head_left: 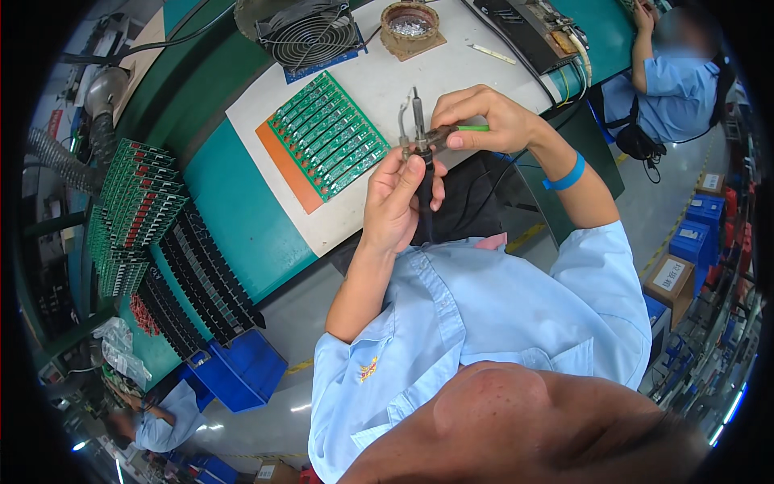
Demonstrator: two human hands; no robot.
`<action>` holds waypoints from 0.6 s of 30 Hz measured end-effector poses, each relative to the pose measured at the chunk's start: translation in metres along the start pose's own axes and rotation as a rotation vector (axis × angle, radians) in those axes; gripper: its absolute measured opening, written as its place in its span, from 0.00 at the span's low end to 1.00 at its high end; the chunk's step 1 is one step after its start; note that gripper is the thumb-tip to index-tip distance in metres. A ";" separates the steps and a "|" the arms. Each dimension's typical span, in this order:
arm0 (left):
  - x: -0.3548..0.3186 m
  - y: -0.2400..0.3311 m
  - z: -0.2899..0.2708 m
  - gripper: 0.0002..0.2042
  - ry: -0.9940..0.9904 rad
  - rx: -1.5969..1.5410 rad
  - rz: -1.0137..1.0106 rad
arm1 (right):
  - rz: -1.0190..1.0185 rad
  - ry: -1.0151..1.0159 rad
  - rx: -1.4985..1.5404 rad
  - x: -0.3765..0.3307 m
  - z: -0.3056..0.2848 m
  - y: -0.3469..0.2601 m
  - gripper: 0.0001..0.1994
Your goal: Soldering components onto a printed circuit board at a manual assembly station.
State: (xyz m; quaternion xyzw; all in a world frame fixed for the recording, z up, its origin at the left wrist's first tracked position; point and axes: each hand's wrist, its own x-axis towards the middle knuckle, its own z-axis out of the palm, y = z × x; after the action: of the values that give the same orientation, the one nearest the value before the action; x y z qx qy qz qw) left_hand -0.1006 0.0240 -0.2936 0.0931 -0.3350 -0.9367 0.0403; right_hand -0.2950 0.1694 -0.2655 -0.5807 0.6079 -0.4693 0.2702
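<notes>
My left hand (393, 206) is closed around the dark handle of a soldering iron (419, 121), held upright with its metal tip pointing away from me. A thin looped wire or tube stands beside its metal barrel. In my right hand (488, 117) is a pair of pliers (440, 135) with a green grip. Their dark jaws meet the iron just below its barrel, close to my left fingertips; whether they clamp it I cannot tell. Left of my hands, a green circuit board panel (330, 137) lies partly over an orange sheet (292, 173) on the white work surface (278, 218).
At the back stand a black fan (310, 40) and a round solder pot (409, 22). A white stick (492, 54) lies near a dark device (528, 32) with cables. Stacked green boards (137, 202), black trays (205, 274) and a blue bin (240, 369) are left. Two people work nearby.
</notes>
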 end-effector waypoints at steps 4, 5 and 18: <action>0.000 -0.001 0.003 0.13 0.095 0.102 0.090 | 0.087 0.068 -0.107 -0.005 -0.005 -0.004 0.11; 0.000 -0.001 0.004 0.14 0.125 0.126 0.106 | 0.124 0.126 -0.159 -0.007 -0.007 -0.006 0.12; -0.001 -0.005 0.006 0.16 0.167 0.217 0.144 | 0.170 0.256 -0.254 -0.012 0.005 -0.017 0.13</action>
State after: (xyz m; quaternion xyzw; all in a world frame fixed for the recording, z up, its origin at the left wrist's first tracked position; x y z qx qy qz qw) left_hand -0.1010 0.0318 -0.2927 0.1503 -0.4354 -0.8788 0.1246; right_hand -0.2812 0.1813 -0.2554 -0.4921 0.7386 -0.4344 0.1539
